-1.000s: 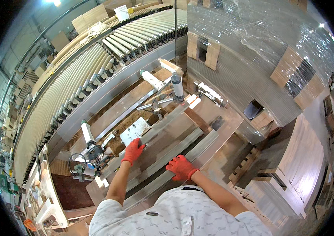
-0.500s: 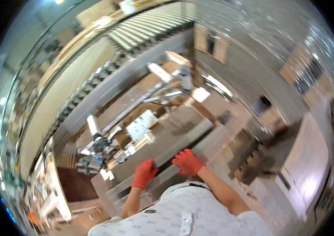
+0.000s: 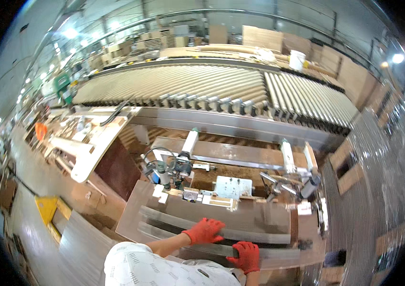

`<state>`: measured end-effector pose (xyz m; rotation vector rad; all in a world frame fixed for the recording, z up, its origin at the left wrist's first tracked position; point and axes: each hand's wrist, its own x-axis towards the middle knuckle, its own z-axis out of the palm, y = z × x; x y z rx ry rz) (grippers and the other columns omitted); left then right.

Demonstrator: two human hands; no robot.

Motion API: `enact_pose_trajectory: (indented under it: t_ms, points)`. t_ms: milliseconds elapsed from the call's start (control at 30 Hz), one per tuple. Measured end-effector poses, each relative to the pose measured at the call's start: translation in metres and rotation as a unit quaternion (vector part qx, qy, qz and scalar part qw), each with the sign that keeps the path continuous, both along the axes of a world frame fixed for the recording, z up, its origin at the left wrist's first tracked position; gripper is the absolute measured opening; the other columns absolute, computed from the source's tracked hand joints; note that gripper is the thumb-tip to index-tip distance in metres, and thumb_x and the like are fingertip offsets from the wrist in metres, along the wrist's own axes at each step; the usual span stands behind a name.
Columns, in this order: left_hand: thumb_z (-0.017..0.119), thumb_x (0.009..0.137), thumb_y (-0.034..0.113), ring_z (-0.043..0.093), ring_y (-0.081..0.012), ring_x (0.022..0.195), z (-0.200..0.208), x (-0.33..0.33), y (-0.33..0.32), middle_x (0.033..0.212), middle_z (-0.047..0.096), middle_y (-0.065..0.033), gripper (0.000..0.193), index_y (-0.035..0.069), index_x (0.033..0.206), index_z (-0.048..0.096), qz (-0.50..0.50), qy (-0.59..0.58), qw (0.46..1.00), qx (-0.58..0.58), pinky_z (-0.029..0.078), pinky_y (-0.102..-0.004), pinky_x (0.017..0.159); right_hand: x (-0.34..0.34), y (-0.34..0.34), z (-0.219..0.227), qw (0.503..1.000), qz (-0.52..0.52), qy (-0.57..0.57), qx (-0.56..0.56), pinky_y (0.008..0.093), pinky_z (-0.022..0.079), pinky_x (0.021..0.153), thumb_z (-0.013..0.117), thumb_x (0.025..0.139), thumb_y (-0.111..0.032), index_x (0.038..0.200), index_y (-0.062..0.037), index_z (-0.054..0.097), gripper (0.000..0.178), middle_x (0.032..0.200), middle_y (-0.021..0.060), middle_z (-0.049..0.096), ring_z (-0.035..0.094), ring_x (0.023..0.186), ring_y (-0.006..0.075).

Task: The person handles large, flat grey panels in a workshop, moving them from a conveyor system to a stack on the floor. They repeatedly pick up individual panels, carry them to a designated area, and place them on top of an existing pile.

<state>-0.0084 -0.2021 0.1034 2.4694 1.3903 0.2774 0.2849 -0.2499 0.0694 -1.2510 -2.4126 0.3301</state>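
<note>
Both my hands wear red gloves, low over a workbench (image 3: 135, 193) with a brown-grey top. Long flat grey strips (image 3: 255, 237) lie side by side across it, blurred by motion, with dark gaps between them. Over the strips at the middle reaches my left hand (image 3: 205, 231), its fingers stretched to the right and nothing seen in them. Nearer my body and to its right is my right hand (image 3: 247, 257), fingers bent, at the near strip. Something small and dark shows at its thumb side; what it is I cannot make out.
Behind the strips stand a clamp-like machine head (image 3: 181, 167), a pale metal plate (image 3: 233, 187) and another fixture (image 3: 302, 183). A roller conveyor (image 3: 178, 83) crosses the back. Stacked wrapped panels (image 3: 369, 162) rise on the right. At left are a cluttered table (image 3: 95, 155) and yellow pallet jack (image 3: 47, 214).
My view has swung up and leftward, bringing the conveyor and left floor in. My left hand's fingers now stretch rightward, and my right hand has come nearer my body, fingers bent.
</note>
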Motion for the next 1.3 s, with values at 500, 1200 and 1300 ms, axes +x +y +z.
enact_pose_trajectory:
  t_ms: [500,1200,1300]
  points:
    - [0.084,0.088,0.043,0.071,-0.0396,0.104,0.037,0.001,0.047,0.114,0.072,-0.0133,0.057,0.012,0.131,0.064,-0.028,-0.076,0.995,0.057,0.058,-0.0497,0.085,-0.005,0.018,0.055,0.969,-0.191,0.103,0.119,0.0576,0.033,0.122,0.082,0.085,-0.037,0.129,-0.0177,0.070,0.049,0.134,0.0070,0.065,0.056,0.133,0.0313]
    - [0.081,0.088,0.043,0.059,-0.0238,0.135,-0.099,-0.003,0.187,0.134,0.068,-0.0042,0.054,0.015,0.132,0.069,0.076,-0.033,0.995,0.061,0.018,-0.0668,0.126,-0.001,0.012,-0.003,0.960,-0.261,0.099,0.032,0.0480,0.045,0.110,0.082,0.085,-0.040,0.121,-0.0178,0.073,0.043,0.125,0.0030,0.071,0.062,0.122,0.0273]
    - [0.080,0.089,0.044,0.060,-0.0259,0.134,-0.111,0.008,0.193,0.134,0.069,-0.0052,0.053,0.013,0.130,0.069,0.062,-0.058,0.995,0.051,0.022,-0.0611,0.127,-0.002,0.011,-0.003,0.960,-0.262,0.100,0.028,0.0479,0.046,0.108,0.083,0.084,-0.040,0.119,-0.0176,0.074,0.042,0.123,0.0028,0.072,0.064,0.121,0.0276]
